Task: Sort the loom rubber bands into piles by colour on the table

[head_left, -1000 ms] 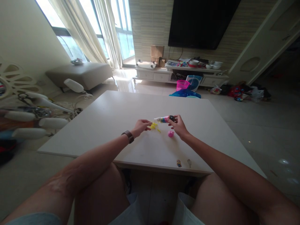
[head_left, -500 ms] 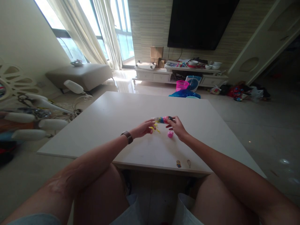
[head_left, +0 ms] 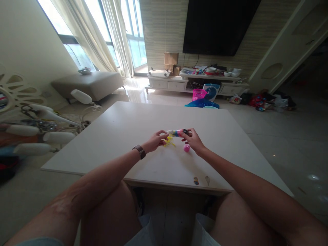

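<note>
A clear tube with colourful contents and a dark end (head_left: 176, 133) is held level above the white table (head_left: 102, 136). My right hand (head_left: 193, 140) grips its dark right end. At its clear left end, my left hand (head_left: 156, 140) pinches it between thumb and fingers. Yellow pieces (head_left: 169, 141) lie on the table just below the tube, near my left fingers. Under my right hand sits a pink lump (head_left: 186, 148).
Near the front edge lie a small yellow and blue figure (head_left: 196, 180) and a small pale item (head_left: 207, 180). Beyond the table stand a pink basket (head_left: 199, 94) and a blue-covered object (head_left: 202, 103). Lamp parts (head_left: 58, 136) are at the left.
My left fingers have closed on the clear end of the tube, where they were more spread before. The tube is slightly lower in view.
</note>
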Demonstrator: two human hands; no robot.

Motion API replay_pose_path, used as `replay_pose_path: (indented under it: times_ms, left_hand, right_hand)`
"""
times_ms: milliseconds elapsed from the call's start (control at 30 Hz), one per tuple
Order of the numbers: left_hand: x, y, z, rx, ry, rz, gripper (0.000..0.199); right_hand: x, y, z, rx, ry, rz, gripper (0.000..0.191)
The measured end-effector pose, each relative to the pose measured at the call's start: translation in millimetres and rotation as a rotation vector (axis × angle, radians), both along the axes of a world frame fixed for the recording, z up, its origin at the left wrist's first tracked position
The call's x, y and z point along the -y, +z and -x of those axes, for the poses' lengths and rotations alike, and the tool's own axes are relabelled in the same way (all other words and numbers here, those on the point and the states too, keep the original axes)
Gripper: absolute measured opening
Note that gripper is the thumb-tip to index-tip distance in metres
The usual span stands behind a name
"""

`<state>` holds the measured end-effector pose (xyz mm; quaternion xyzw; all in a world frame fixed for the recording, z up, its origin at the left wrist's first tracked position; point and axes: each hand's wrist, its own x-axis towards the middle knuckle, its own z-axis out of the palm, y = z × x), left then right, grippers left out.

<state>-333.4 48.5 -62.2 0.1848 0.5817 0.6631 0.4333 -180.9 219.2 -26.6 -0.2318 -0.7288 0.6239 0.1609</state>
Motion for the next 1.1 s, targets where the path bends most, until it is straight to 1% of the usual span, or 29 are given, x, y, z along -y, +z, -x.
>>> replay_pose_path:
  times_ms: [67,167,233,300,367,433,500,600,667,800,933,1000,1100]
  left_hand:
    - [1.3,2.2,-2.0,0.051,-0.055,-0.031,0.042]
    - [4.4,5.9,-4.4,0.133,-0.18,-0.06,0.044]
    - [5.9,7.4,-4.6,0.154,-0.239,-0.055,0.043]
    - [6.0,7.9,-3.4,0.14,-0.265,-0.067,0.039]
    - [4.6,7.0,-1.6,0.097,-0.224,-0.096,0.036]
    - [2.4,5.2,-0.2,0.042,-0.145,-0.107,0.035]
    - [0.6,3.2,0.2,0.004,-0.074,-0.084,0.036]
    - [-0.2,1.3,-0.5,-0.003,-0.011,-0.034,0.041]
    - [0.5,1.4,-1.0,0.015,-0.011,-0.022,0.045]
    - [3.6,4.6,-1.2,0.102,-0.12,-0.03,0.05]
    - [6.2,8.3,-1.8,0.108,-0.194,-0.032,0.045]
    - [5.7,9.6,-2.5,0.083,-0.165,-0.046,0.041]
    - [3.0,10.3,-4.2,0.045,-0.065,-0.049,0.04]
  right_hand:
    - [-0.5,0.6,-0.3,0.005,0.003,0.02,0.055]
    - [-1.1,1.8,-1.2,0.016,0.015,0.071,0.052]
    - [-1.3,2.3,-1.9,0.017,0.023,0.087,0.051]
    - [-0.8,2.7,-2.2,0.014,0.044,0.084,0.052]
    - [0.5,3.0,-2.0,0.005,0.064,0.066,0.054]
    - [2.1,2.9,-1.3,-0.001,0.066,0.046,0.055]
    - [3.4,2.4,-0.3,-0.003,0.051,0.032,0.055]
    - [3.9,1.1,0.4,-0.002,0.03,0.024,0.056]
    - [3.3,0.7,0.1,0.008,0.028,0.025,0.055]
    - [1.6,2.6,-1.3,0.029,0.033,0.048,0.051]
    - [1.8,6.7,-3.0,0.05,0.046,0.084,0.049]
    - [2.4,7.4,-3.5,0.052,0.064,0.083,0.049]
    - [2.9,5.1,-2.7,0.042,0.066,0.065,0.051]
